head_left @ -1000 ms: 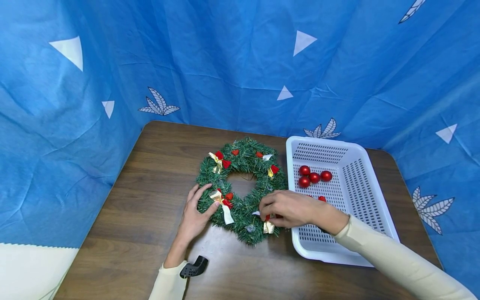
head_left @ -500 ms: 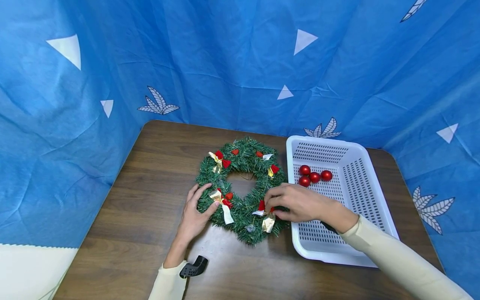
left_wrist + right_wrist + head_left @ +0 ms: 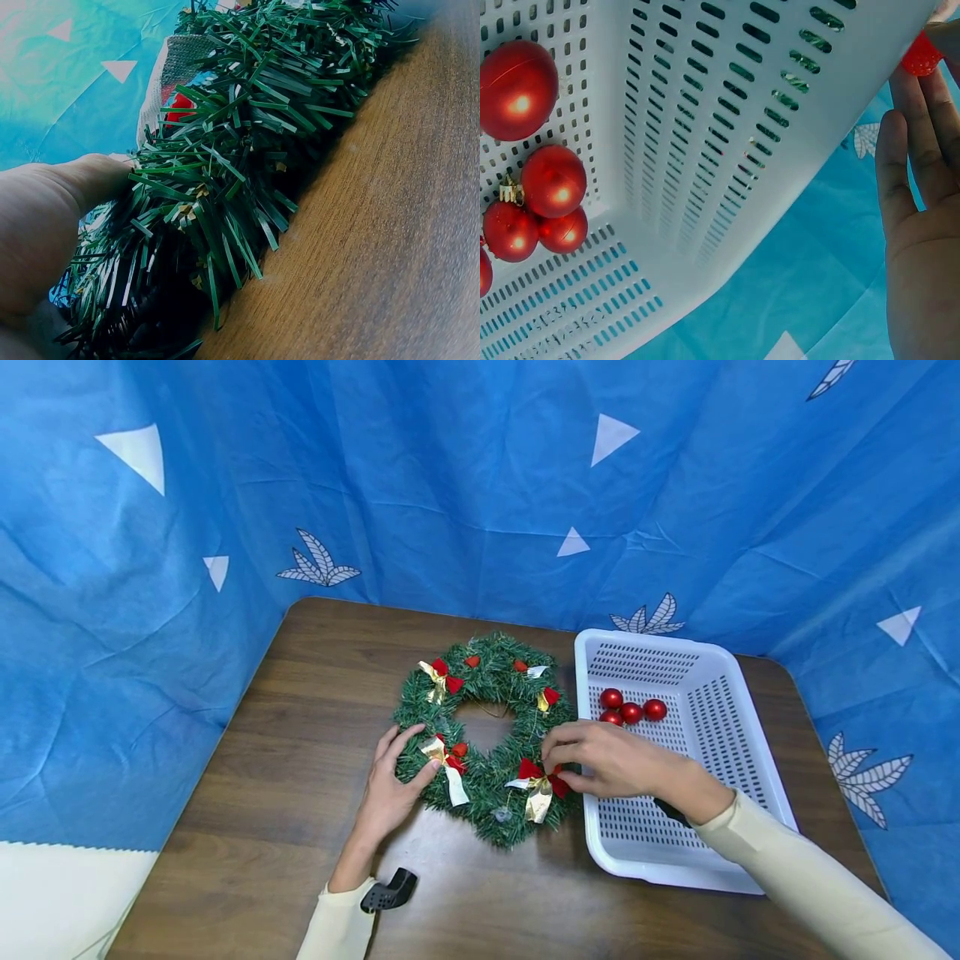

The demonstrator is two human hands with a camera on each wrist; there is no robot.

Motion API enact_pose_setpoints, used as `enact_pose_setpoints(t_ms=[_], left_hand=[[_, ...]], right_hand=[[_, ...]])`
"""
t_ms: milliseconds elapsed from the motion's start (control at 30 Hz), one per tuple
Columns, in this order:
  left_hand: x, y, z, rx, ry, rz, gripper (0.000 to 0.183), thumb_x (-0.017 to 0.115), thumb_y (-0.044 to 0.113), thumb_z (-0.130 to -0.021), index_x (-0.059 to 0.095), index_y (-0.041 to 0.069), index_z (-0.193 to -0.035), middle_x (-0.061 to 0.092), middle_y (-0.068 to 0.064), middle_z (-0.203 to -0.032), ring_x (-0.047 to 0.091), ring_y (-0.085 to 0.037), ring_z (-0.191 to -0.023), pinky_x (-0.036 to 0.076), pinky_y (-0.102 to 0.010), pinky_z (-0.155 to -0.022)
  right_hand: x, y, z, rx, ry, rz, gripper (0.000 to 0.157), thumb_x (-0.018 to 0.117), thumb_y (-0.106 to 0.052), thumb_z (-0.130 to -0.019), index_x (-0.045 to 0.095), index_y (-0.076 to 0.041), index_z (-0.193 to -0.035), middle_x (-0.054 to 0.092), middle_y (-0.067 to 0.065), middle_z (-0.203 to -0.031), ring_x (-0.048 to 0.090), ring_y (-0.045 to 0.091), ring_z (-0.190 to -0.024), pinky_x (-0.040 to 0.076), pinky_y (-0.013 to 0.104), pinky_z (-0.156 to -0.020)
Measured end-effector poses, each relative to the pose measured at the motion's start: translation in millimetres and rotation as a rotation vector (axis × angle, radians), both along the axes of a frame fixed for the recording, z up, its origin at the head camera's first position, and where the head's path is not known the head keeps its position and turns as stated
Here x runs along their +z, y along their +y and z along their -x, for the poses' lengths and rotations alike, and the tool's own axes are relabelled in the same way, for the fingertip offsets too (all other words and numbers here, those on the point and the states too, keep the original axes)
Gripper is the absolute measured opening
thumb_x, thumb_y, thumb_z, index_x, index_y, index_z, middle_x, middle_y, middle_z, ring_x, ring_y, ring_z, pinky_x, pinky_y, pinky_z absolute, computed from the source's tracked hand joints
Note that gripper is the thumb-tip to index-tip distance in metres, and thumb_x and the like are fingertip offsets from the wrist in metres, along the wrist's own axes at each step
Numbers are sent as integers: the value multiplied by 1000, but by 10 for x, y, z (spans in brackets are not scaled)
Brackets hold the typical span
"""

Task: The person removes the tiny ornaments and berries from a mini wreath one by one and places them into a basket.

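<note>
A green Christmas wreath (image 3: pixel 491 814) lies on the table. My left hand (image 3: pixel 392 789) grips its left side, thumb on top beside a red, white and gold bow (image 3: pixel 446 764). In the left wrist view, the thumb of that hand (image 3: pixel 90 180) lies against the green tinsel needles (image 3: pixel 225 150). At the wreath's lower right sits another red and gold bow (image 3: pixel 536 797) with two red loops. My right hand (image 3: pixel 607 760) pinches its right loop between thumb and fingertips. In the right wrist view, a dotted red piece (image 3: pixel 921 58) shows between the fingers.
A white perforated basket (image 3: pixel 761 777) stands right of the wreath, under the right forearm. Several shiny red baubles (image 3: pixel 632 713) lie inside it. Smaller bows and red pieces (image 3: pixel 472 661) dot the wreath's far side. A blue patterned cloth (image 3: pixel 450 485) hangs behind the table (image 3: pixel 300 710).
My right hand has drawn up and to the right along the lower right bow, and both of its red loops now show spread out. The left hand and wreath keep their place.
</note>
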State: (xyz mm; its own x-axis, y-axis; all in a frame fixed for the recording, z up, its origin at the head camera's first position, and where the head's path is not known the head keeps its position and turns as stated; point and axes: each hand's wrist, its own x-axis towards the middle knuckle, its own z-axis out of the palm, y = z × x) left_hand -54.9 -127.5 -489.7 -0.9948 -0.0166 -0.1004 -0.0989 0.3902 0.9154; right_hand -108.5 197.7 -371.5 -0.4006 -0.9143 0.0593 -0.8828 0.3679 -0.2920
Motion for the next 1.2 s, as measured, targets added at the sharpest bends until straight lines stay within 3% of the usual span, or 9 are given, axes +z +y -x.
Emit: enact_pose_setpoints(t_ms=[300, 600, 767, 967, 1200], left_hand=[[0, 2, -2, -2, 7, 2, 60, 75, 31, -91, 51, 28, -145, 19, -18, -164, 23, -48, -147, 22, -76, -110], [-1, 4, 0, -2, 8, 3, 60, 75, 32, -91, 51, 29, -145, 20, -17, -164, 24, -49, -147, 23, -76, -109], [-4, 0, 0, 0, 1, 2, 60, 75, 32, -91, 51, 29, -145, 19, -17, -164, 24, -49, -147, 23, -76, -109], [-4, 1, 0, -2, -3, 2, 60, 75, 33, -91, 50, 29, -146, 20, -17, -164, 24, -49, -147, 23, -76, -109], [-17, -2, -5, -5, -4, 5, 61, 74, 36, -91, 49, 29, -146, 22, -18, -163, 25, -50, -146, 23, -77, -109]], right_hand=[[3, 166, 17, -36, -1, 60, 17, 79, -10, -82, 75, -16, -97, 67, -2, -108, 63, 12, -97, 58, 32, -84], [52, 443, -15, -173, 5, 98, 24, 85, -11, -76, 76, -18, -96, 68, -3, -109, 63, 13, -102, 59, 37, -83], [28, 626, -32, -248, 12, 86, 29, 89, -11, -72, 76, -22, -94, 69, -5, -109, 63, 13, -102, 60, 40, -83], [-8, 833, -38, -350, -45, 29, 34, 90, -13, -70, 76, -24, -99, 69, -6, -108, 64, 13, -101, 60, 35, -81], [-80, 1038, 4, -456, -128, -36, 32, 88, -10, -73, 77, -17, -102, 71, -1, -109, 66, 15, -102, 59, 42, -87]])
